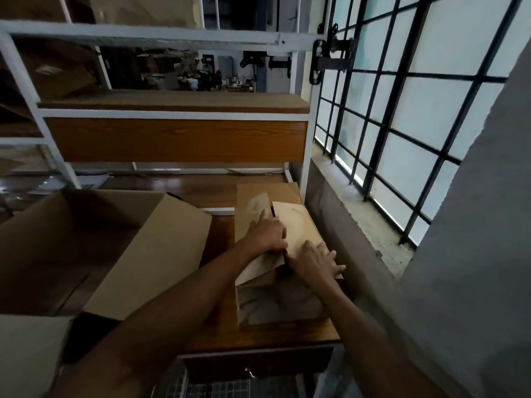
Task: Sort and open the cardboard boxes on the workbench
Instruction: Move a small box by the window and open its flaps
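- While both bare forearms reach in from the near edge, the small box [275,305] stands at the right end of the bench [221,245], hard by the wall under the window [402,96]
- Its top is not fully shut: the left flap [253,208] and the paler right flap [298,225] lie side by side with a dark slit between them, and a further flap shows behind them toward the back of the bench
- Left hand [267,235]: lies on the left flap, forefinger stretched forward along the slit, the other fingers bent over that flap's inner edge and gripping it; the thumb is hidden
- Right hand [313,261]: fingers straight and spread apart, pressed flat on the near end of the right flap, holding nothing; the two hands lie just beside each other across the slit
- Near end of the left flap: lifted a little above the box's front face
- Big box [161,248]: open, at the left of the bench, one broad flap leaning toward the small box; bare wood shows between the two
- Surroundings: a wooden shelf [172,101] in a white metal frame above the bench, a drawer [258,366] under its near edge, a dark grid of bars across the frosted window panes
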